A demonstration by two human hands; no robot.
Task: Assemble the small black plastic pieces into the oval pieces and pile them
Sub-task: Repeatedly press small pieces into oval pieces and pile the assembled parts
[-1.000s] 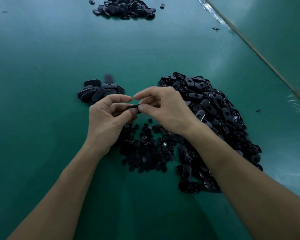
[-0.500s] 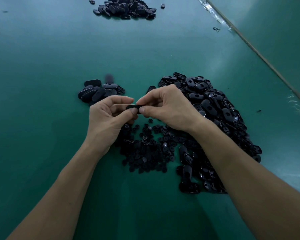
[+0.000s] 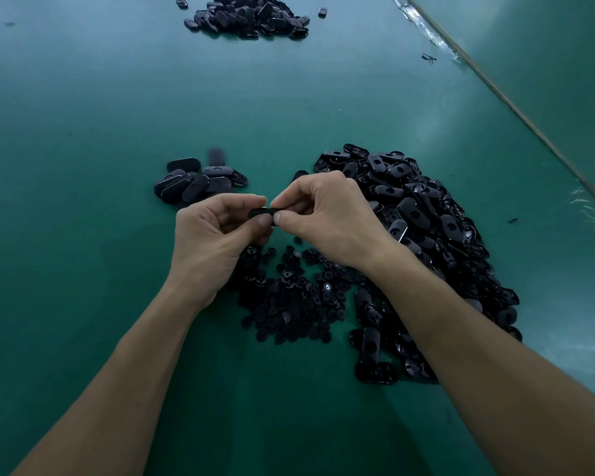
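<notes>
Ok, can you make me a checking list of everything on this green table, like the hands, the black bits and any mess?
Surface: green table top, smooth, slightly shiny.
Job's things: big heap of oval pieces on the right; small black pieces spread under the hands; small pile of ovals beyond the left hand; far pile at the top; held oval piece up between the hands.
Clutter: stray black bits near the right edge; crinkled clear film along it.
Grippers: left hand and right hand each pinch one end of the held oval piece.
Cables: nothing seen.
Surroundings: diagonal edge strip, more green surface past it.
</notes>
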